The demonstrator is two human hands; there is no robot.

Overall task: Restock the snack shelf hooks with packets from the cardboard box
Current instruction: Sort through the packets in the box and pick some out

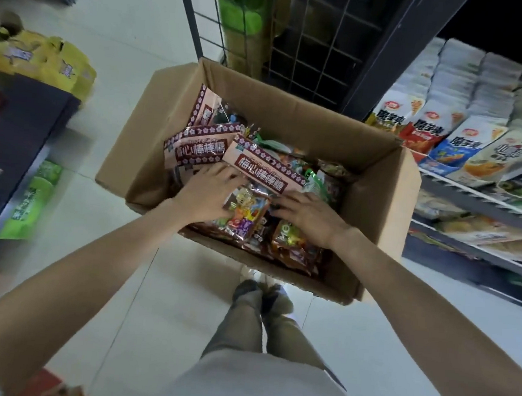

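Floor tile [133, 60] lies pale and bare on the left of the open brown cardboard box [378, 208], while the box's far rim sits close against a black wire grid rack [314, 44] and its right wall stands just beside the white shelf of snack packets [466, 143]. Inside, the box is crowded to its walls with pink-and-maroon lollipop packets [262, 169] toward the far left and glossy multicoloured snack packets [245, 215] along the near side. The left hand [204, 194] lies on the pile with its fingers spread over a multicoloured packet, and the right hand [310, 216] rests flat on the packets beside it; whether either grip has closed on a packet I cannot tell. Dark shelving with green pouches [32, 196] lines the left edge, and yellow cartons [41, 58] sit on top of it.
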